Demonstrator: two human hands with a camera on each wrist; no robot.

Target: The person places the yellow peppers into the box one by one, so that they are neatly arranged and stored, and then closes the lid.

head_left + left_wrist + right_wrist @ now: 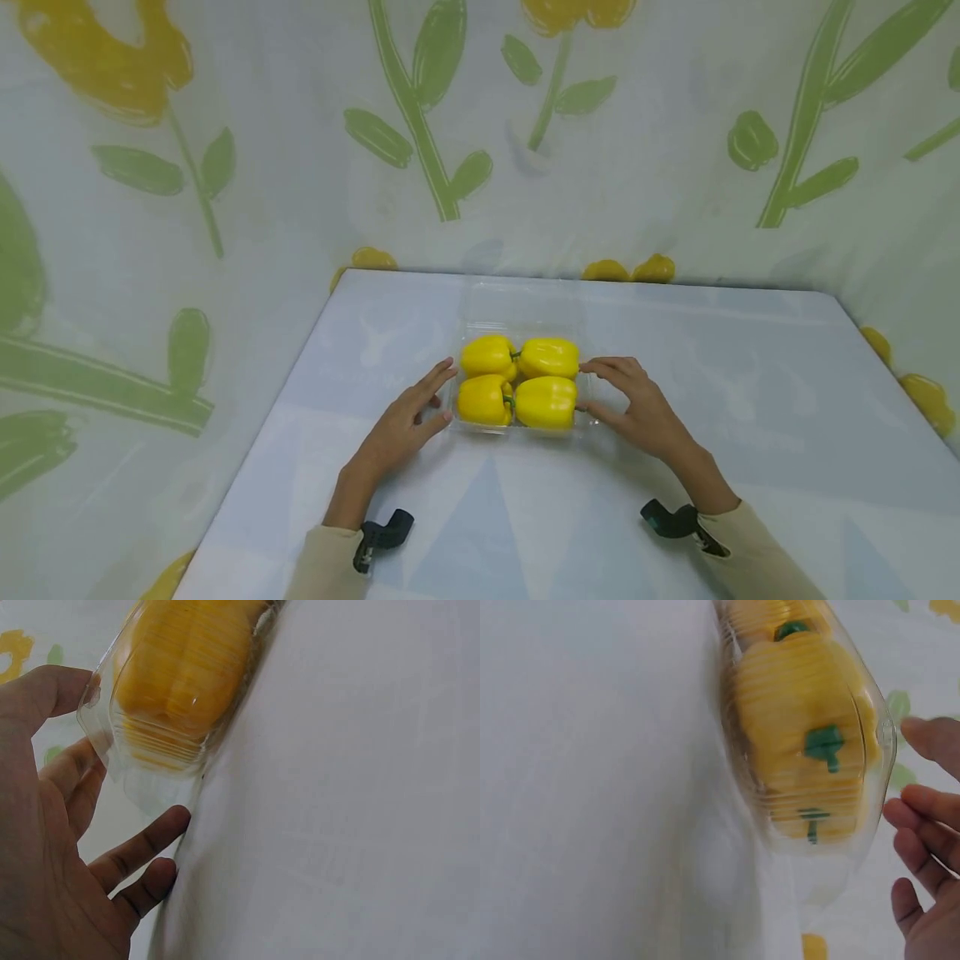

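A clear plastic clamshell box [483, 430] sits on the table with several yellow bell peppers [546, 403] inside, green stems showing. Its transparent lid [522, 302] stands open on the far side. At the box's left side is my left hand [401, 429], thumb and fingers spread apart; in the left wrist view the thumb tip is right at the plastic rim [96, 727]. My right hand [648, 412] is by the right side, fingers loosely bent. The right wrist view shows those fingertips [904, 814] close beside the rim, with thumb and fingers apart.
The box stands towards the back of a pale table [750, 400] with faint triangle patterns. Behind it hangs a white cloth [660, 192] printed with green stems and yellow flowers. Black wrist-worn cameras [386, 533] sit at both sleeve cuffs.
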